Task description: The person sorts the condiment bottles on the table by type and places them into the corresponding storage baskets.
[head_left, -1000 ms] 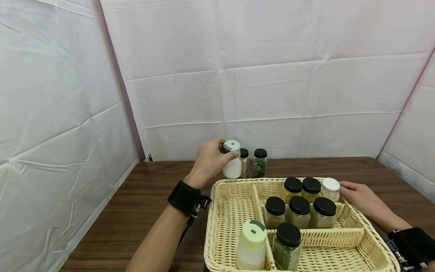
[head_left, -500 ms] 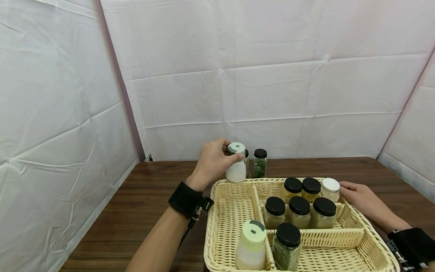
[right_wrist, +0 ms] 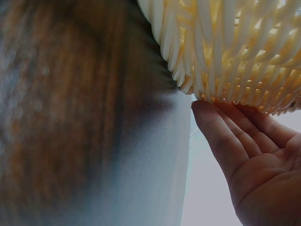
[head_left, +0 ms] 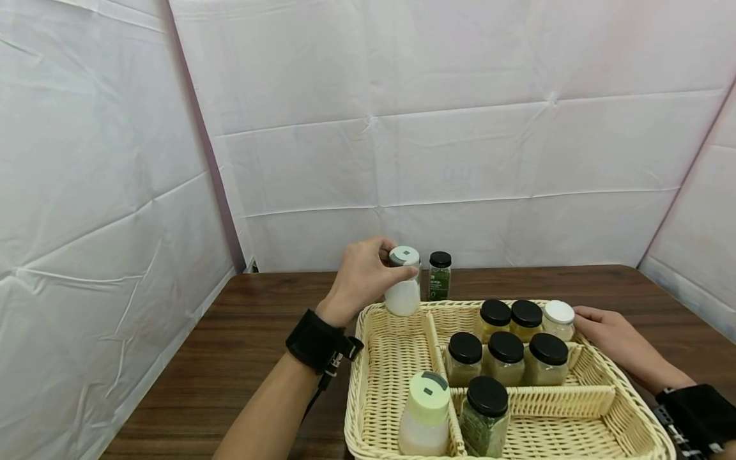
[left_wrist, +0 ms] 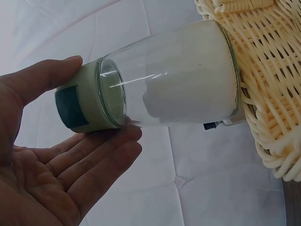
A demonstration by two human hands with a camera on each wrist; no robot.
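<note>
My left hand (head_left: pixel 363 276) pinches a glass seasoning jar (head_left: pixel 402 298) by its pale green cap, thumb on one side and fingers on the other. White powder fills much of the jar. In the left wrist view its base overlaps the wicker basket's edge (left_wrist: pixel 263 141); in the head view it is over the back left rim. At the far right, my right hand (head_left: pixel 612 338) rests against the basket's outer side. The right wrist view shows its nearly straight fingers (right_wrist: pixel 218 129) touching the weave.
Inside the divided basket stand a green-capped jar (head_left: pixel 425 415), a black-lidded herb jar (head_left: pixel 485 418), several other black-lidded jars (head_left: pixel 506 367) and a white-lidded jar (head_left: pixel 559 316). A green-labelled herb jar (head_left: pixel 440 276) stands behind it on the wooden table (head_left: pixel 230 358). White sheeting (head_left: pixel 460 140) surrounds the table.
My left hand has carried the jar a little right and toward the basket's back left rim. It now hides the small black-lidded jar behind it. My right hand keeps its place.
</note>
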